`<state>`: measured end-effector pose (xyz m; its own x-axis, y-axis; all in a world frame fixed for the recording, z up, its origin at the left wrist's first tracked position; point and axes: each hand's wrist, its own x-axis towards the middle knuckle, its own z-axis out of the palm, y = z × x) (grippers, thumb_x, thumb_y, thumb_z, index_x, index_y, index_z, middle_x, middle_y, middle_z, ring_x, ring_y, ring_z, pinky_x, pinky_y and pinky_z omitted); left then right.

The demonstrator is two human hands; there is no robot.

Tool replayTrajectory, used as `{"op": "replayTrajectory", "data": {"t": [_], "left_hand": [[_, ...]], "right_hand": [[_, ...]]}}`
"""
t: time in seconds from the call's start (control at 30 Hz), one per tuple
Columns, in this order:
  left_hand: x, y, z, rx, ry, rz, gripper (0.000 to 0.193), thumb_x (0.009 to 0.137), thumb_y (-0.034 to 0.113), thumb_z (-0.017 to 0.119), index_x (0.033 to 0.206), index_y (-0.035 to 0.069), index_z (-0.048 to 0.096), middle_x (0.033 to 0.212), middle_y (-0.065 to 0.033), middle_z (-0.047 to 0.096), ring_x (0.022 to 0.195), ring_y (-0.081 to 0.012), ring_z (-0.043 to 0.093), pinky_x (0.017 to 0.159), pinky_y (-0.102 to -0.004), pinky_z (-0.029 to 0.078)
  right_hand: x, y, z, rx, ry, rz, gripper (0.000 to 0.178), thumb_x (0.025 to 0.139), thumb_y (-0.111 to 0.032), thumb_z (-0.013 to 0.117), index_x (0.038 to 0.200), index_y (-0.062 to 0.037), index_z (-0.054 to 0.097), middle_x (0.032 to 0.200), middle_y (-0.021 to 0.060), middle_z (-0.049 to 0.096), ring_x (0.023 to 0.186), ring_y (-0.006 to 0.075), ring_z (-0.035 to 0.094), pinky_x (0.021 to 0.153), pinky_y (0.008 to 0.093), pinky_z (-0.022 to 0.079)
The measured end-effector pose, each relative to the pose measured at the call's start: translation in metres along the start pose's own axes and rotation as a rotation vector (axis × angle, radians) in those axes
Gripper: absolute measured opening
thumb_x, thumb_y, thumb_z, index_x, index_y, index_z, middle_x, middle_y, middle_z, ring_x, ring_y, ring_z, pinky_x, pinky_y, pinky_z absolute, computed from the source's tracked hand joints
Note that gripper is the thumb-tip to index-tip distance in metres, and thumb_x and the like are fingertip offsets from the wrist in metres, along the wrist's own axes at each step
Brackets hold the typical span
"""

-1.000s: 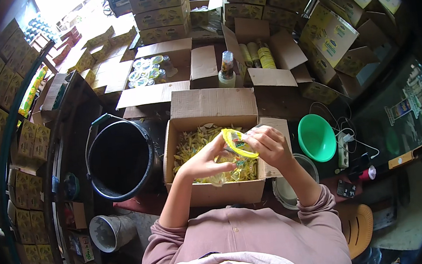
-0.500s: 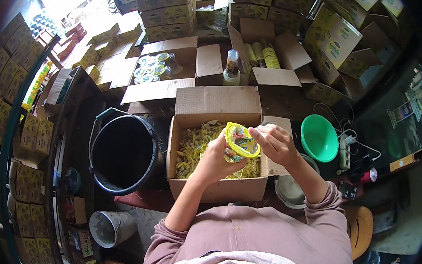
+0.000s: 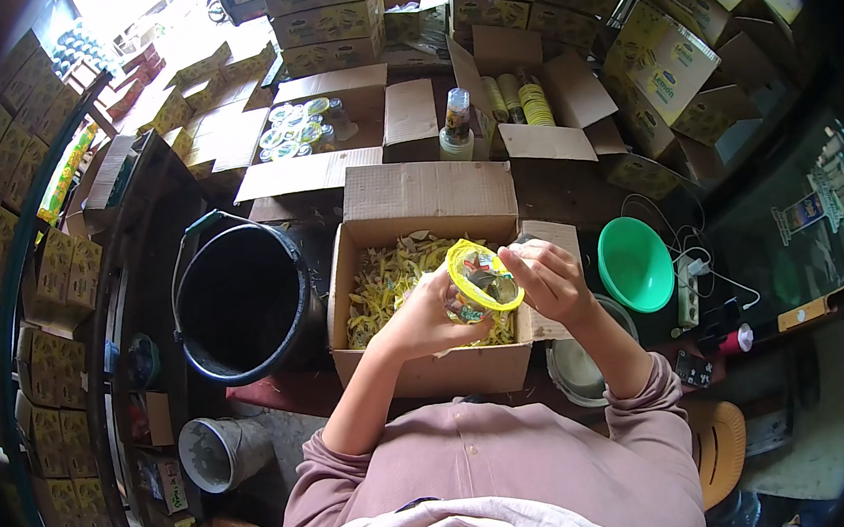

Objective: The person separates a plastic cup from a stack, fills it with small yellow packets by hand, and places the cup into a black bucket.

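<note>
My left hand is wrapped round a clear plastic cup with coloured print on it. The cup is tilted, and its top carries a bright yellow rim. Fingers bent together, my right hand is at the right side of that rim. A small dark piece shows above its fingers, but I cannot make out what it is. Both hands are over an open cardboard box holding many yellow and pale strips.
A black bucket stands left of the box, a grey pail lower down. At right are a green bowl, a pale tub and a power strip. Behind, one carton holds cups; another holds stacked cups.
The cup has turned slightly in my left hand, and a greyish shape now shows across its top. My right hand stays at the rim. The whole view has shifted slightly.
</note>
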<state>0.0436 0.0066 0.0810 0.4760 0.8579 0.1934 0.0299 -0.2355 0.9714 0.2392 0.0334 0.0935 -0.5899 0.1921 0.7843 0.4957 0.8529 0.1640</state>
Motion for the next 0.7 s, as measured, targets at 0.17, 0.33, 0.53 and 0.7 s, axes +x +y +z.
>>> {"op": "replayTrajectory", "data": {"t": [0.17,0.33,0.53,0.7], "left_hand": [[0.0,-0.005,-0.002,-0.197,-0.065,-0.007,0.048,0.064,0.01,0.07,0.106,0.0,0.049,0.093,-0.0037,0.058,0.085,-0.0097,0.055,0.078,-0.0253,0.044],[0.003,-0.001,-0.009,-0.277,-0.181,-0.076,0.043,0.063,0.007,0.069,0.102,0.001,0.051,0.088,-0.001,0.057,0.079,-0.0075,0.053,0.073,-0.0228,0.045],[0.004,-0.016,-0.011,-0.44,-0.407,-0.126,0.034,0.063,0.007,0.069,0.094,0.004,0.054,0.078,-0.0007,0.058,0.069,-0.0076,0.054,0.062,-0.0236,0.046],[0.005,-0.02,-0.007,-0.676,-0.549,-0.107,0.03,0.065,0.012,0.065,0.09,0.001,0.053,0.076,-0.0039,0.057,0.065,-0.01,0.054,0.057,-0.0237,0.045]], "right_hand": [[0.001,-0.001,0.001,0.044,0.014,0.004,0.046,0.065,0.0,0.061,0.111,0.0024,0.055,0.073,0.0036,0.056,0.07,0.0147,0.058,0.065,0.0289,0.051],[0.0,-0.002,0.001,0.076,0.002,0.01,0.046,0.063,-0.001,0.062,0.108,0.0039,0.056,0.072,0.0041,0.056,0.07,0.0157,0.059,0.066,0.0297,0.052],[0.004,-0.003,0.003,0.139,0.027,-0.006,0.045,0.063,-0.002,0.062,0.108,0.0044,0.055,0.074,0.0055,0.058,0.071,0.0164,0.06,0.066,0.03,0.052],[0.004,-0.006,0.007,0.171,0.05,-0.003,0.041,0.064,-0.002,0.062,0.105,0.0038,0.056,0.076,0.0064,0.059,0.073,0.0174,0.061,0.067,0.0305,0.052]]}}
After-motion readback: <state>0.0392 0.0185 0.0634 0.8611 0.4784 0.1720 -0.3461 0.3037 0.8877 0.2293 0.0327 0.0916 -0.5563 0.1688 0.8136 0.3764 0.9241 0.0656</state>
